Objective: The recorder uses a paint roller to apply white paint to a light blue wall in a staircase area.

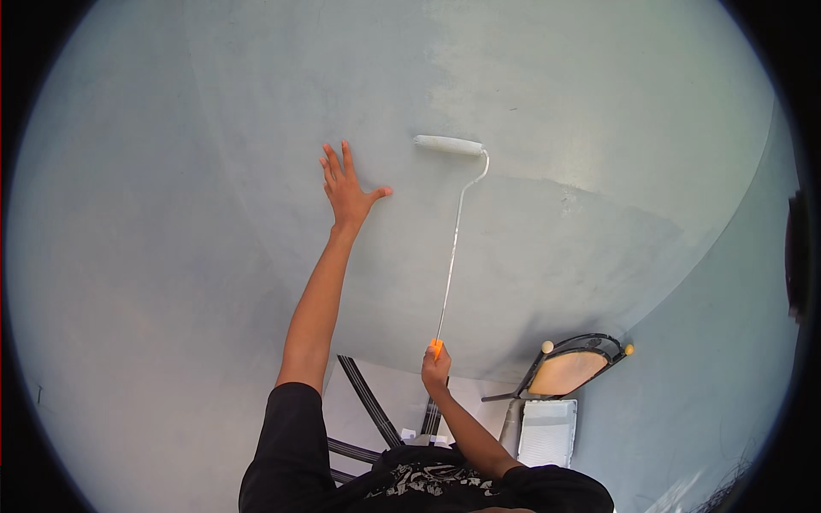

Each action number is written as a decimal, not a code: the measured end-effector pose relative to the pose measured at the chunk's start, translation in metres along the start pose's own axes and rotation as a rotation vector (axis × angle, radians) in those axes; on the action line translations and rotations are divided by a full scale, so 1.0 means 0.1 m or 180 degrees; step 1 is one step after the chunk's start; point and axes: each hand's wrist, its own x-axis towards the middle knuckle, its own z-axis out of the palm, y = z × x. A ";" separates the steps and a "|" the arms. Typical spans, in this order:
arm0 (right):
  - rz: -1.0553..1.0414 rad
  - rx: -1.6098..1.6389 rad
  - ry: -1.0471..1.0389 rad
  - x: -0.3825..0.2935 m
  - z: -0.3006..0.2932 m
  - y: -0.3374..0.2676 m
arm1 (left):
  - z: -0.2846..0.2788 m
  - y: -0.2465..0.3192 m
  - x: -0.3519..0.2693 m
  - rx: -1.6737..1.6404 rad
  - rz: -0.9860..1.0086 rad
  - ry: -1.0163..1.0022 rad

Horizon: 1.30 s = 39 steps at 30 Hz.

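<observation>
My left hand [346, 192] lies against the grey-painted wall [276, 128] with its fingers and thumb spread, holding nothing. Lower and to its right, my right hand [437, 370] grips the orange handle of a long-framed paint roller [449, 145]. The roller's pale, paint-coated sleeve is up at the wall, a little right of my left hand's fingertips, and looks to be in contact with it. Lighter and darker grey patches meet around the roller, with a visible edge to its right.
At the lower right a black metal-framed chair [569, 372] with a tan backrest stands near the wall corner. Beside it is a white paint tray [548, 429] with paint in it. Black ridged strips [371, 401] show below, near my body.
</observation>
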 end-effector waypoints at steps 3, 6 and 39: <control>-0.0222 0.0093 0.0037 0.32 0.08 -0.14 | 0.03 0.02 0.01 -0.0046 0.0003 -0.0001; -0.0418 0.0326 -0.0040 0.88 0.21 -0.72 | 0.04 -0.02 0.02 -0.0009 -0.0018 -0.0033; -0.0488 0.0545 -0.0207 1.24 0.26 -1.27 | -0.13 0.08 0.07 0.0054 -0.0508 -0.0508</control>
